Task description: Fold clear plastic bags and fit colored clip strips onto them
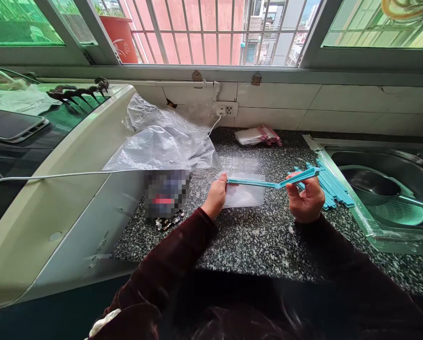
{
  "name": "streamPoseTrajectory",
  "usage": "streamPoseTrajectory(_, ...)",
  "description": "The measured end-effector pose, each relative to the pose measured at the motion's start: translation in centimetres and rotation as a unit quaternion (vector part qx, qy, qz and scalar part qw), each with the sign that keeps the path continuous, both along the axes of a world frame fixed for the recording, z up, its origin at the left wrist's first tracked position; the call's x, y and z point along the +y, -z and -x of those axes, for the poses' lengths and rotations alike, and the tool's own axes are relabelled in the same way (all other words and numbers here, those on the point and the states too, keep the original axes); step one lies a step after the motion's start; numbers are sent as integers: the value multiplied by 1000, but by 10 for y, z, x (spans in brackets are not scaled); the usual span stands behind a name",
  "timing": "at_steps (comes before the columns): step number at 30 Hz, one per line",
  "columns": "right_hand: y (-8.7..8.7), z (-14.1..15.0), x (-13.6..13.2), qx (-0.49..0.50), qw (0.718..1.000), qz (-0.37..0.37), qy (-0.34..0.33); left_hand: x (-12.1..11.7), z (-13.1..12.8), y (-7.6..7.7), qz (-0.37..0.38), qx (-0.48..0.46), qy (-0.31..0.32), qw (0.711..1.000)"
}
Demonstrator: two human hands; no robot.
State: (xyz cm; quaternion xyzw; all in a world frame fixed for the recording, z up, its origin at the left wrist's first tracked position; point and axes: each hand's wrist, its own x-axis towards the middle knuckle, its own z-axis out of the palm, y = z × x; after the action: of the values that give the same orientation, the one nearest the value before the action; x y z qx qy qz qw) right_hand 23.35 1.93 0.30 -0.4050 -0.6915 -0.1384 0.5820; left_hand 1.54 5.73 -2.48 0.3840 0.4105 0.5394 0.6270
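Note:
My left hand is closed around the left end of a long light-blue plastic bag clip, together with a corner of a small clear plastic bag. The clip's left arm lies along the bag's top edge. From a hinge above the bag's right side, the other arm angles up to the right. My right hand pinches that second arm between thumb and fingers. Close behind the right hand, several more blue clips lie in a loose pile on the speckled counter.
A crumpled clear plastic sheet covers the back left. At the wall lies a stack of small bags. The sink on the right holds a pan. A white cable crosses left, above a blurred dark object.

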Motion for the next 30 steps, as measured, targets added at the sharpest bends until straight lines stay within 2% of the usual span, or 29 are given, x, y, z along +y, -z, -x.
streamPoseTrajectory(9, 8, -4, 2, 20, 1000, 15, 0, 0, 0, -5, 9, -2, -13, 1000)
streamPoseTrajectory(24, 9, -4, 1, 57, 997, 43, -13, 1, 2, -8, 22, -46, -22, 998)
streamPoseTrajectory(30, 8, -4, 1, 69, 996, 56, -17, 1, 3, -12, 20, -27, -32, 999)
